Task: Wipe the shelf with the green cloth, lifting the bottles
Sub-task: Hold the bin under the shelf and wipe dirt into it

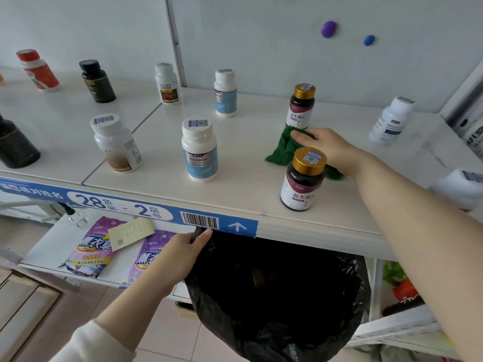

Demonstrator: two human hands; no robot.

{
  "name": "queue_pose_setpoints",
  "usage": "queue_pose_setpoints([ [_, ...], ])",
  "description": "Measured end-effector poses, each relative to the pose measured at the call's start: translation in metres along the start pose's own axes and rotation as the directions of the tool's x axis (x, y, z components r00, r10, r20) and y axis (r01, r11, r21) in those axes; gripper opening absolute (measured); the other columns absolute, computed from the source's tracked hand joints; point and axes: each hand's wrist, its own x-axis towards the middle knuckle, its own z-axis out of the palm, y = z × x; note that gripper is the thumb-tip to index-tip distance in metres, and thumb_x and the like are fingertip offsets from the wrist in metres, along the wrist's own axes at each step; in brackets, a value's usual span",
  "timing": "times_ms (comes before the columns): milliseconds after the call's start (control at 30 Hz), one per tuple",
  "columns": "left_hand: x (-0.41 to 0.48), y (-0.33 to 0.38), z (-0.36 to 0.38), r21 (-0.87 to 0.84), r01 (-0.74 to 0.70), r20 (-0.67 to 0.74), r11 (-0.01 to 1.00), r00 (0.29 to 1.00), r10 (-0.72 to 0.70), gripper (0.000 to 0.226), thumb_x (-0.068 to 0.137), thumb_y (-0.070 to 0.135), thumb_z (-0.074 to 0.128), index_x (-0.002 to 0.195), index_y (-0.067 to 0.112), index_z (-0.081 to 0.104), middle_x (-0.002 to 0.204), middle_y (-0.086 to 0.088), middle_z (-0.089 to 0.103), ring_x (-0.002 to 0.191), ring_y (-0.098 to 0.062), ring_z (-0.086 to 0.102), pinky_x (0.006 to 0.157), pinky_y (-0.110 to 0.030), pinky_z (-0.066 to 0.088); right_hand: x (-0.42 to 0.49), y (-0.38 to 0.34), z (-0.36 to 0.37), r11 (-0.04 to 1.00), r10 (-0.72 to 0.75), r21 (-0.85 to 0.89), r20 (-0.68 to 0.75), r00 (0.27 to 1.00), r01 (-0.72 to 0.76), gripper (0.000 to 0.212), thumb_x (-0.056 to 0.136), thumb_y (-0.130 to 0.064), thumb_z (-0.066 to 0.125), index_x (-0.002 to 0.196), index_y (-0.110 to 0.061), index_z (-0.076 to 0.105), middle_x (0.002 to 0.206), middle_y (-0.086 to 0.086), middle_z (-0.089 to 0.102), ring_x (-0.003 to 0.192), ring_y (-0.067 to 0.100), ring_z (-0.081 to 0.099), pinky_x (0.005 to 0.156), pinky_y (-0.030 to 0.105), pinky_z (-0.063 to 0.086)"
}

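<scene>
The right hand (328, 147) lies flat on the green cloth (285, 150), fingers together and pressing the crumpled, loosely woven fabric onto the smooth, glossy white shelf (248, 184). The cloth sits between two dark bottles with ribbed gold caps: the far gold-capped bottle (300, 107) touches its back edge, and the near gold-capped bottle (303, 178) stands in front of it, its label reading 益生菌片. Further left stands a white plastic bottle (200, 150) with a pale blue label and a barcode sticker on the lid. The left hand (180, 253) pinches the rim of a shiny, wrinkled black bag (274, 296) below the shelf edge, thumb on top. The blue strip (125, 206) along that edge reads "28" and "2", with a barcode and a white arrow.
</scene>
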Motion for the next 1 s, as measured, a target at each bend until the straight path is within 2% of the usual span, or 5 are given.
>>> queue_pose_setpoints([
  [200,0.003,-0.001,0.005,0.036,-0.011,-0.016,0.999,1.000,0.012,0.044,0.091,0.041,0.046,0.111,0.005,0.061,0.107,-0.014,0.064,0.102,-0.028,0.058,0.076,-0.031,0.045,-0.033,0.007,-0.001,0.995,0.078,-0.041,-0.249,0.965,-0.091,0.059,0.083,-0.055,0.047,0.082,0.004,0.057,0.081,0.023,0.060,0.075,0.022,0.052,0.073,0.037,0.042],
  [433,0.002,0.001,0.007,0.019,0.000,0.015,1.000,1.000,-0.001,0.047,0.090,0.044,0.047,0.114,0.006,0.060,0.109,-0.014,0.063,0.102,-0.029,0.058,0.076,-0.035,0.049,-0.063,0.014,-0.009,0.982,0.150,-0.044,-0.413,0.898,-0.184,0.042,0.086,-0.051,0.046,0.069,-0.014,0.055,0.073,0.004,0.055,0.073,0.021,0.049,0.061,0.030,0.035],
  [700,0.002,0.005,0.010,0.017,-0.008,0.024,1.000,1.000,0.008,0.045,0.091,0.043,0.046,0.115,0.007,0.058,0.103,-0.012,0.062,0.096,-0.028,0.059,0.069,-0.033,0.049,-0.050,-0.002,-0.027,0.971,0.037,-0.090,-0.860,0.510,-0.223,0.046,0.090,-0.048,0.041,0.056,-0.021,0.027,0.064,0.002,0.047,0.080,0.025,0.049,0.063,0.033,0.034],
  [833,0.004,0.002,0.009,0.023,-0.028,0.001,0.999,1.000,0.028,0.041,0.091,0.041,0.048,0.112,0.008,0.060,0.107,-0.013,0.060,0.098,-0.027,0.055,0.081,-0.035,0.046,-0.038,0.024,-0.026,0.892,0.211,-0.107,-0.761,0.613,-0.439,0.038,0.093,-0.043,0.037,0.098,-0.009,0.054,0.111,0.019,0.060,0.106,0.036,0.053,0.086,0.040,0.041],
  [1000,0.006,0.000,0.010,0.029,-0.030,0.003,0.999,1.000,0.030,0.045,0.091,0.041,0.047,0.117,0.006,0.058,0.105,-0.010,0.058,0.096,-0.024,0.053,0.065,-0.028,0.043,-0.037,0.030,-0.023,0.900,0.268,-0.145,-0.562,0.783,-0.412,0.043,0.093,-0.042,0.037,0.112,-0.008,0.052,0.111,0.016,0.060,0.105,0.034,0.054,0.090,0.039,0.042],
])
